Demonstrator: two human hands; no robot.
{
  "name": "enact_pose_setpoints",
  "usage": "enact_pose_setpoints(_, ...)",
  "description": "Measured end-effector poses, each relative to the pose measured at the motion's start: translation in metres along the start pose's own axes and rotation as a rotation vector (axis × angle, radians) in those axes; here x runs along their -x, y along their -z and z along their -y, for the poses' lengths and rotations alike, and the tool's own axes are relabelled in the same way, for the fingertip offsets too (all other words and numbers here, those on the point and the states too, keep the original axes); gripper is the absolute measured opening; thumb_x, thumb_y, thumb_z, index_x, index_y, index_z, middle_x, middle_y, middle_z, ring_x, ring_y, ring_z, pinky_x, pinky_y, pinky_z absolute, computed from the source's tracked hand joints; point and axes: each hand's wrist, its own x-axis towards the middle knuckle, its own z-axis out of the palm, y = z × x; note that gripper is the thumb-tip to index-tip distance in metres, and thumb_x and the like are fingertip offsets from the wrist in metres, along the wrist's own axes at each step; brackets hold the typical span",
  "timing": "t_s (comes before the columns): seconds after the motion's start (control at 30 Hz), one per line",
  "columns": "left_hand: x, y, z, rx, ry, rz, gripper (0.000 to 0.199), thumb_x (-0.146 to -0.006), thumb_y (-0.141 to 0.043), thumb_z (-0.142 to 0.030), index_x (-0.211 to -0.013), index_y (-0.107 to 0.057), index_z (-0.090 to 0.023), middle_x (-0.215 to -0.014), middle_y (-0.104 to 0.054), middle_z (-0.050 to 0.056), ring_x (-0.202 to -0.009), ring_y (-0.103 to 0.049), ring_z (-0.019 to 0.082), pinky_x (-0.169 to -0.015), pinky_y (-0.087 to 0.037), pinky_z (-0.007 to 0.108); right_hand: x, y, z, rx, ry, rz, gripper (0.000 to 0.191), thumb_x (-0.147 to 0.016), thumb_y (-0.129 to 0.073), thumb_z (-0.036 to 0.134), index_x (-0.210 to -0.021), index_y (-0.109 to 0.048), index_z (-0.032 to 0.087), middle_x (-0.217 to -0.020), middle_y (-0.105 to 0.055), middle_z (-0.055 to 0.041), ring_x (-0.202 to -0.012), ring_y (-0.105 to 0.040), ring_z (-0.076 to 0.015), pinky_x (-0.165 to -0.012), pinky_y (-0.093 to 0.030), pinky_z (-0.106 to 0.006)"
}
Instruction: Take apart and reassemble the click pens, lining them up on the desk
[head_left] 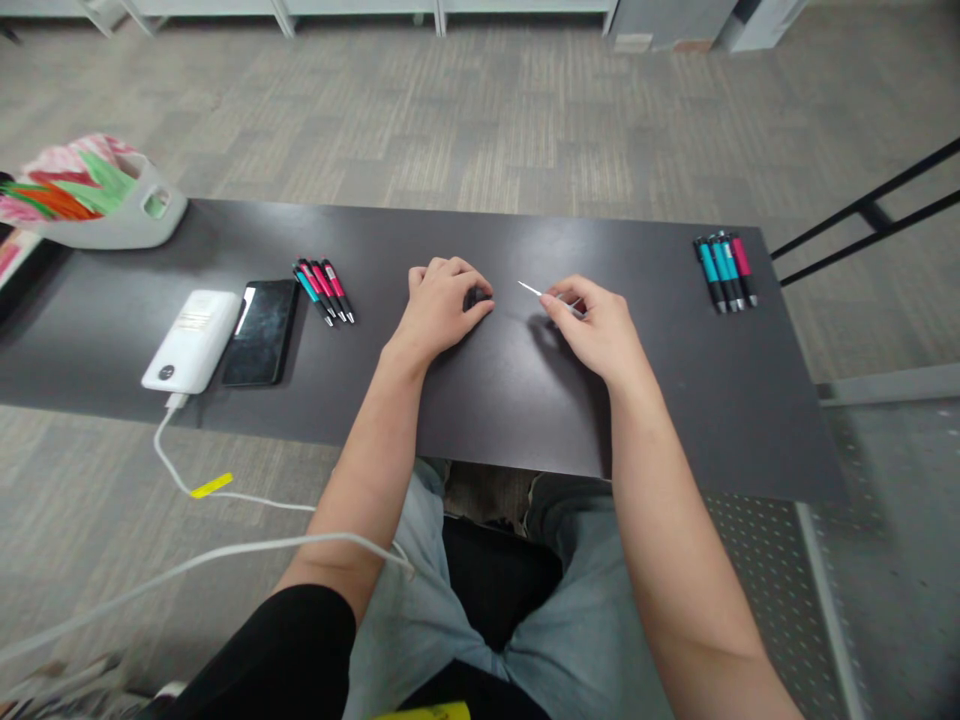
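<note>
- Clock centre is the gap between the hands, 12 being away from the person.
- Left hand [442, 305] is just off centre at 9, fingers curled, a small dark thing [477, 297] pinched by thumb and forefinger. It's mostly hidden, so can't tell what it is.
- Right hand [596, 325] is just off centre at 3, thumb and fingertips pinching a thin rod [530, 288], pale tip pointing to 10.
- Left pens [324, 290]: at 9, one teal plus three pink, side by side on the dark desk [517, 410].
- Right pens [725, 272]: out at 3, three teal plus one pink.
- Past the left pens, still 9: phone [260, 335], then power bank [193, 340], cable [166, 455] plugged into its 6 o'clock end.
- Basket [159, 210]: far out, between 9 and 10.
</note>
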Motion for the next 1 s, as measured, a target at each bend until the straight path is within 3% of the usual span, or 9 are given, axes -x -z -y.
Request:
enact_pose_setpoints(0.23, 0.0, 0.003, 0.0, 0.027, 0.011, 0.006, 0.014, -0.11, -0.091, -0.025, -0.121, -0.093, -0.032, -0.148, -0.09, 0.012, -0.149, -0.073, 0.045, -0.133, -0.045, 0.068, 0.001, 0.0, -0.002, 0.005, -0.003, 0.003, 0.021, -0.109, -0.087, 0.054, -0.106, -0.086, 0.033, -0.097, -0.087, -0.0052, -0.087, -0.074, -0.0305, -0.087, -0.062, -0.046)
enact_pose_setpoints(0.4, 0.0, 0.012, -0.01, 0.137, -0.026, 0.001, 0.031, -0.109, -0.098, -0.034, -0.139, -0.09, -0.034, -0.157, -0.089, 0.01, -0.153, -0.074, 0.042, -0.136, -0.048, 0.059, 0.001, 0.002, 0.004, 0.013, 0.04, 0.066, 0.024, -0.111, -0.086, 0.057, -0.107, -0.087, 0.034, -0.101, -0.089, -0.0064, -0.094, -0.077, -0.0333, -0.095, -0.066, -0.049)
enact_pose_setpoints(0.47, -0.001, 0.013, -0.016, 0.192, -0.066, 0.015, 0.03, -0.107, -0.1, -0.036, -0.135, -0.09, -0.034, -0.151, -0.091, 0.008, -0.147, -0.078, 0.038, -0.134, -0.052, 0.054, 0.001, 0.003, 0.008, 0.008, 0.079, 0.105, 0.024, -0.113, -0.085, 0.057, -0.107, -0.087, 0.034, -0.104, -0.09, -0.0074, -0.099, -0.079, -0.0352, -0.099, -0.066, -0.051)
enact_pose_setpoints(0.6, -0.004, 0.011, -0.024, 0.282, -0.121, 0.054, 0.004, -0.111, -0.094, -0.034, -0.112, -0.091, -0.032, -0.124, -0.094, 0.006, -0.122, -0.085, 0.033, -0.121, -0.063, 0.05, 0.002, 0.002, 0.015, 0.006, 0.128, 0.141, 0.027, -0.116, -0.081, 0.06, -0.108, -0.088, 0.035, -0.111, -0.092, -0.0092, -0.105, -0.081, -0.0374, -0.103, -0.066, -0.053)
enact_pose_setpoints(0.67, -0.005, 0.01, -0.024, 0.285, -0.107, 0.03, 0.007, -0.113, -0.091, -0.033, -0.106, -0.09, -0.032, -0.117, -0.094, 0.005, -0.115, -0.086, 0.032, -0.117, -0.066, 0.05, 0.002, 0.001, 0.015, 0.015, 0.123, 0.139, 0.029, -0.116, -0.081, 0.063, -0.11, -0.088, 0.035, -0.112, -0.092, -0.0089, -0.105, -0.081, -0.0373, -0.103, -0.066, -0.053)
enact_pose_setpoints(0.87, -0.006, 0.012, -0.008, 0.211, 0.018, -0.248, 0.007, -0.115, -0.081, -0.027, -0.114, -0.087, -0.029, -0.118, -0.093, 0.005, -0.112, -0.084, 0.029, -0.112, -0.067, 0.046, -0.002, 0.005, -0.006, 0.01, 0.013, -0.032, 0.031, -0.111, -0.087, 0.063, -0.122, -0.086, 0.035, -0.1, -0.086, -0.0059, -0.092, -0.076, -0.0322, -0.092, -0.066, -0.049)
enact_pose_setpoints(1.0, -0.003, 0.009, -0.009, 0.112, 0.051, -0.237, 0.006, -0.111, -0.083, -0.024, -0.109, -0.085, -0.029, -0.115, -0.092, 0.005, -0.106, -0.083, 0.03, -0.109, -0.064, 0.048, -0.005, 0.008, -0.019, -0.003, -0.046, -0.157, 0.031, -0.108, -0.089, 0.058, -0.126, -0.084, 0.033, -0.099, -0.084, -0.0059, -0.086, -0.073, -0.0307, -0.089, -0.065, -0.05)
